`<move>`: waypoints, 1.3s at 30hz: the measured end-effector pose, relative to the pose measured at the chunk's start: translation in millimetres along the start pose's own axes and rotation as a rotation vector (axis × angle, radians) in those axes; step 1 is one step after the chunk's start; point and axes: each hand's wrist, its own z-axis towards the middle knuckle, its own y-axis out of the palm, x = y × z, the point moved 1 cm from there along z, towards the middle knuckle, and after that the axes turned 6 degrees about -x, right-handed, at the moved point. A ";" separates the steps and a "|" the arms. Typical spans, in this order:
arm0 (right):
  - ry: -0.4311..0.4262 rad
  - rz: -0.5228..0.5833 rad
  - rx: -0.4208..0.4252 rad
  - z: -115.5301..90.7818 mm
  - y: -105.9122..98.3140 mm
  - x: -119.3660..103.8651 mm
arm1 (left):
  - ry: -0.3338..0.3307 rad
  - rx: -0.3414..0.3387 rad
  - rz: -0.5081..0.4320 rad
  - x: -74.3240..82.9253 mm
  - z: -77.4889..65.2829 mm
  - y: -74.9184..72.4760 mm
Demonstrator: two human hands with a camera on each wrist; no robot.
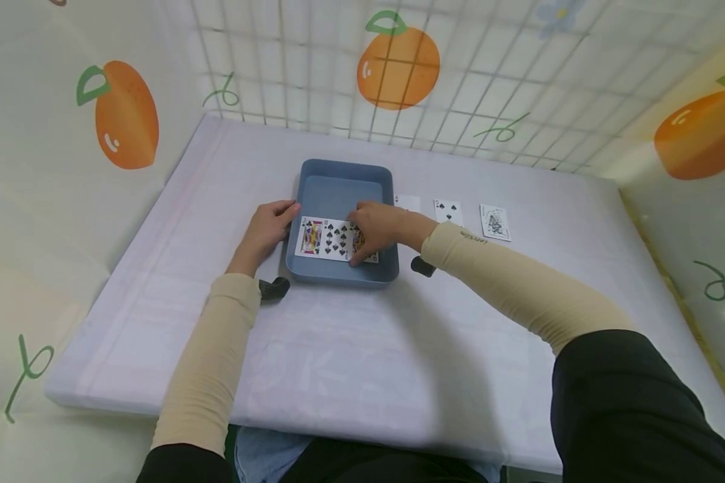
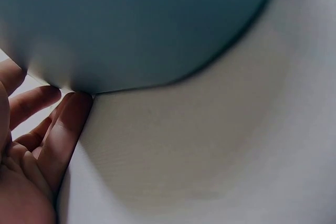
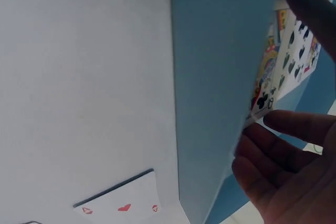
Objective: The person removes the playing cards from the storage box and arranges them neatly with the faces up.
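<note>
A blue-grey tray (image 1: pixel 341 272) stands on the table with a row of playing cards inside. The row has a face card (image 1: pixel 310 236) at left, a spades card (image 1: pixel 336 240) in the middle and a club face card (image 3: pixel 266 72) at right. My left hand (image 1: pixel 267 231) touches the tray's left wall with its fingertips, fingers fairly straight in the left wrist view. Inside the tray, my right hand (image 1: pixel 377 228) spans the right-hand card, thumb at its near edge and fingers at its far edge. That hand covers part of the card.
To the tray's right lie a red-heart card (image 3: pixel 123 200), partly hidden behind my right wrist in the head view, a spades card (image 1: pixel 448 210) and a joker-like card (image 1: pixel 495 222). A white wire grid (image 1: pixel 314 74) stands along the table's back edge.
</note>
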 end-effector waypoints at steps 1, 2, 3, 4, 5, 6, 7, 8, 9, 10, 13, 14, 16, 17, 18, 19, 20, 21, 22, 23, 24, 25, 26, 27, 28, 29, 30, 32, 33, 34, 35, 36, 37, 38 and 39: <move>0.000 0.001 0.002 -0.7 -0.7 0.6 | -0.002 0.001 0.003 0.5 0.0 0.3; -0.001 0.001 0.004 -1.4 -1.6 1.4 | -0.004 0.000 0.005 1.0 -0.1 0.5; -0.001 -0.002 0.007 -2.1 -2.5 2.2 | -0.004 0.001 0.007 1.3 -0.1 0.7; -0.001 -0.006 0.010 -2.9 -3.6 2.9 | -0.005 0.003 0.008 1.6 -0.3 1.0; -0.001 -0.010 0.012 -3.7 -4.7 3.7 | -0.006 0.003 0.010 1.7 -0.4 1.1; 0.000 -0.014 0.015 -4.6 -5.9 4.3 | -0.007 0.004 0.012 1.8 -0.5 1.1; -0.001 -0.018 0.017 -5.6 -7.3 5.0 | -0.008 0.005 0.012 1.6 -0.6 1.1; -0.001 -0.020 0.020 -6.5 -8.6 5.7 | -0.010 0.006 0.012 1.2 -0.6 1.2; 0.001 -0.021 0.023 -7.8 -10.1 6.4 | -0.012 0.006 0.011 0.7 -0.6 1.2; 0.003 -0.017 0.028 -10.2 -11.6 7.7 | -0.014 0.006 0.011 0.8 -0.6 2.0; 0.015 -0.004 0.040 -18.8 -16.7 11.8 | -0.017 0.002 0.013 1.4 -0.6 3.8; 0.020 0.004 0.045 -21.9 -18.1 13.3 | -0.017 0.002 0.011 1.6 -0.8 4.3; 0.035 0.024 0.049 -28.1 -20.7 16.2 | -0.016 0.003 0.010 2.2 -1.6 5.1; 0.043 0.033 0.050 -31.1 -21.7 17.8 | -0.014 0.003 0.007 2.7 -2.1 5.3; 0.050 0.042 0.051 -33.8 -22.4 19.7 | -0.014 0.004 0.006 2.9 -2.7 5.4; 0.058 0.051 0.053 -36.1 -22.7 21.6 | -0.012 0.002 0.004 3.2 -3.4 5.4; 0.068 0.058 0.054 -38.6 -23.1 23.4 | -0.011 0.001 0.007 3.5 -4.0 5.4; 0.077 0.063 0.054 -40.9 -23.3 25.7 | -0.012 0.000 0.010 3.6 -4.5 5.4; 0.086 0.063 0.056 -43.1 -23.1 28.2 | -0.011 0.000 0.014 3.8 -5.1 5.2; 0.096 0.065 0.059 -45.2 -22.8 30.8 | -0.008 0.001 0.015 3.8 -5.4 4.9; 0.106 0.070 0.060 -47.4 -22.5 33.5 | -0.006 0.000 0.017 3.7 -5.8 4.4; 0.116 0.078 0.064 -50.0 -21.6 36.4 | -0.003 0.000 0.019 3.4 -6.0 4.4; 0.126 0.088 0.067 -52.7 -20.8 39.2 | 0.000 -0.001 0.018 3.0 -6.1 4.4; 0.135 0.102 0.067 -55.4 -19.9 42.1 | 0.002 -0.002 0.017 2.6 -6.2 4.3; 0.142 0.116 0.069 -58.2 -18.9 45.0 | 0.005 -0.002 0.017 2.3 -6.5 4.2; 0.149 0.128 0.071 -61.3 -18.2 47.4 | 0.006 -0.005 0.017 1.9 -6.7 4.1; 0.156 0.141 0.071 -64.5 -17.4 49.8 | 0.007 -0.008 0.019 1.8 -6.9 4.2; 0.167 0.153 0.067 -70.8 -15.3 54.7 | 0.005 -0.011 0.022 1.9 -7.9 4.6; 0.170 0.150 0.066 -73.8 -13.9 57.3 | 0.002 -0.010 0.028 2.1 -8.5 4.8; 0.169 0.145 0.067 -76.8 -12.6 59.7 | 0.000 -0.013 0.034 2.5 -9.1 5.0; 0.172 0.141 0.068 -79.8 -11.1 61.9 | -0.004 -0.014 0.032 3.0 -9.6 5.5; 0.172 0.141 0.068 -82.6 -9.3 64.2 | -0.006 -0.014 0.031 3.7 -10.0 6.0; 0.171 0.134 0.070 -85.1 -7.3 66.7 | -0.011 -0.011 0.032 4.3 -10.6 6.6; 0.170 0.134 0.073 -87.6 -5.1 68.9 | -0.015 -0.012 0.036 4.9 -10.8 7.4; 0.171 0.137 0.074 -90.2 -3.0 70.9 | -0.018 -0.012 0.036 5.7 -10.8 8.3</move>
